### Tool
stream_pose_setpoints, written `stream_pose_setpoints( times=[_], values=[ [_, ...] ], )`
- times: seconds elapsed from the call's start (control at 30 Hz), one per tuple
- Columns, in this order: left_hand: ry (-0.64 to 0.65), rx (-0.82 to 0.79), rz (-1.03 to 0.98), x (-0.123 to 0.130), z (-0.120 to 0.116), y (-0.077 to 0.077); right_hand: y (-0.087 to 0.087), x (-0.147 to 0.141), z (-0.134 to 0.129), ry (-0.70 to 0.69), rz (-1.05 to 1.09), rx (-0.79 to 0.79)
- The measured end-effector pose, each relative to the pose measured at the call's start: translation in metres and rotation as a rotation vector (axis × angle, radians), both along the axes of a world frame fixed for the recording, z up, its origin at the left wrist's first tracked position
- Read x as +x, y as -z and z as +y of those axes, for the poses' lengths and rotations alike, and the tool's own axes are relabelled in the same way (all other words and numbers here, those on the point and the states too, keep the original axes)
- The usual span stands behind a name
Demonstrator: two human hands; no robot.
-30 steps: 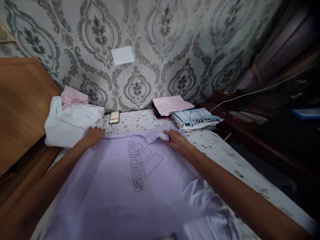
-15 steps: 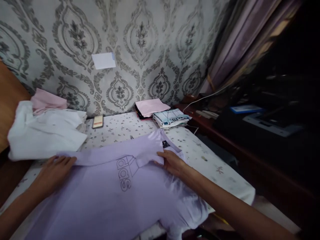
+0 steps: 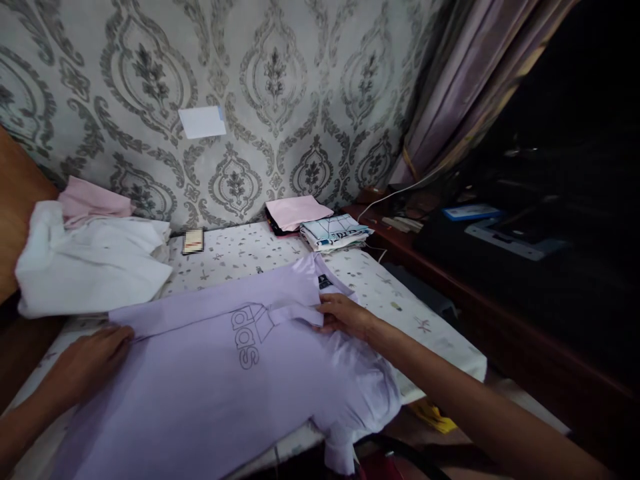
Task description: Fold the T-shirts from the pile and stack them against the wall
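Observation:
A lilac T-shirt (image 3: 200,387) with an outlined logo lies spread on the bed, its far side folded over in a strip. At the left end, by the hem, my left hand (image 3: 103,350) has its fingers closed on the fabric just below that strip. My right hand (image 3: 347,315) pinches the folded edge near the collar, where a dark neck label (image 3: 325,281) shows. The sleeve on the near right lies bunched and hangs at the bed's edge.
Two folded piles, one topped by a pink garment (image 3: 300,212), the other by a white printed garment (image 3: 335,232), lie near the wall. White clothing (image 3: 95,267) is heaped left. A small box-like item (image 3: 193,241) sits between. A dark red table (image 3: 430,260) stands right.
My left hand has slid off the folded strip, down and to the left along the hem. My right hand keeps its pinch near the collar. The view has shifted slightly.

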State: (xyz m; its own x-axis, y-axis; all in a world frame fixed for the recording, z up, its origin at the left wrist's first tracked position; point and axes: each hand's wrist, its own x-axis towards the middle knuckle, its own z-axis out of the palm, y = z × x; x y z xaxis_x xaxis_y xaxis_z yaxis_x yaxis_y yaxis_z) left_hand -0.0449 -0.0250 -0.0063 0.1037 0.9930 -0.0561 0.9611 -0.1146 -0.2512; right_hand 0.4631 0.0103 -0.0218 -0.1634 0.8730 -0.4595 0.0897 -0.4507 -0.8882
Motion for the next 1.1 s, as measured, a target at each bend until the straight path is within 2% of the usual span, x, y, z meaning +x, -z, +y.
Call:
stream_pose_setpoints(
  times=[0.07, 0.13, 0.17, 0.23, 0.3, 0.37, 0.5, 0.6, 0.8, 0.93, 1.03, 1.1],
  values=[
    [0.001, 0.049, -0.056, 0.000, 0.006, -0.003, -0.004, 0.010, 0.015, -0.066, -0.409, 0.189],
    [0.006, 0.103, -0.114, 0.004, 0.018, -0.005, -0.011, 0.013, 0.039, -0.062, -0.859, 0.454],
    [0.013, 0.120, -0.143, 0.008, 0.026, -0.005, -0.015, 0.010, 0.053, -0.060, -1.024, 0.556],
    [0.028, 0.133, -0.171, 0.017, 0.042, -0.004, -0.019, 0.000, 0.082, -0.106, -1.168, 0.653],
    [0.059, 0.122, -0.135, 0.027, 0.055, 0.000, -0.016, -0.013, 0.104, -0.138, -1.198, 0.675],
    [0.073, 0.092, -0.047, 0.033, 0.064, 0.003, -0.005, -0.020, 0.116, -0.127, -1.236, 0.664],
    [0.037, 0.053, 0.092, 0.028, 0.064, 0.004, 0.021, -0.012, 0.119, -0.073, -1.340, 0.624],
    [0.018, 0.062, 0.115, 0.022, 0.061, 0.001, 0.031, -0.001, 0.117, -0.070, -1.371, 0.628],
    [-0.048, 0.033, 0.171, 0.028, 0.060, -0.006, 0.031, 0.001, 0.120, -0.064, -1.343, 0.641],
    [-0.086, -0.010, 0.181, 0.036, 0.053, -0.013, 0.030, 0.009, 0.120, 0.012, -1.299, 0.624],
    [-0.092, 0.041, 0.184, 0.047, 0.047, -0.017, 0.031, 0.020, 0.121, 0.106, -1.271, 0.575],
    [-0.069, 0.134, 0.209, 0.057, 0.046, -0.017, 0.033, 0.024, 0.126, 0.156, -1.249, 0.541]
  ],
)
